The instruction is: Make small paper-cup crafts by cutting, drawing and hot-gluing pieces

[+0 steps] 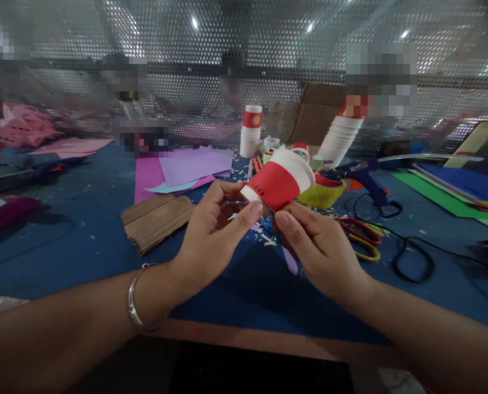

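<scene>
A red and white paper cup (280,180) is held tilted above the table, its rim up to the right and its base toward my left hand. The thumb and fingers of my left hand (211,232) close around the base end. My right hand (321,246) is pinched against the cup's underside. A thin dark sliver shows at its fingertips, too small to name. Below the cup, paper scraps (266,238) and a pale purple strip (290,261) lie on the blue table (236,295). Scissors (362,241) with red and yellow handles rest just beyond my right hand.
Corrugated cardboard (157,221) and purple paper sheets (195,167) lie left. Stacked cups (250,134) and a taller leaning stack (340,139) stand behind. A blue glue gun (369,180) and its black cord (412,257) are right, near coloured sheets (445,197). Perforated metal (178,33) rises behind.
</scene>
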Demonstrator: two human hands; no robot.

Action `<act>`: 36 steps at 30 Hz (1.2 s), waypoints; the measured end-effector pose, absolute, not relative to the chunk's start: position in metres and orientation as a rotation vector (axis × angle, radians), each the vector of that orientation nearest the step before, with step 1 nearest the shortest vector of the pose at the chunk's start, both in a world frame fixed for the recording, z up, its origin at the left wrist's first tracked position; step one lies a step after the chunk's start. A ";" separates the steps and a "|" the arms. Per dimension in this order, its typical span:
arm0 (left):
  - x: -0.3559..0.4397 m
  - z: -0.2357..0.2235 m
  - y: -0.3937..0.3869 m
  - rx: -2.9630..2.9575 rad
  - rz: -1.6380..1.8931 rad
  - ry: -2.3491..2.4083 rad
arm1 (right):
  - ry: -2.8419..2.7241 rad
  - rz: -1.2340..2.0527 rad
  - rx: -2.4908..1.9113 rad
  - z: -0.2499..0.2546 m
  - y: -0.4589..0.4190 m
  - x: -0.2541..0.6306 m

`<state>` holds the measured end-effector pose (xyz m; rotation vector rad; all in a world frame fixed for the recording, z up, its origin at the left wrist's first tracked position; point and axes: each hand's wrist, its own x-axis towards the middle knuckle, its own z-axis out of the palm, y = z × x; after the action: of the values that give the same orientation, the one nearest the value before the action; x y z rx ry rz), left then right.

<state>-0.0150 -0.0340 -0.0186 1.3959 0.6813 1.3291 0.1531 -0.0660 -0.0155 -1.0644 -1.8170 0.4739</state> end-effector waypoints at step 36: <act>-0.013 -0.014 -0.030 1.219 1.294 0.610 | -1.815 0.498 -1.063 -0.011 -0.065 0.154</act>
<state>-0.0135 -0.0302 -0.0145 1.2190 0.6096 1.2943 0.1545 -0.0652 -0.0106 -1.0627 -1.8149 0.4983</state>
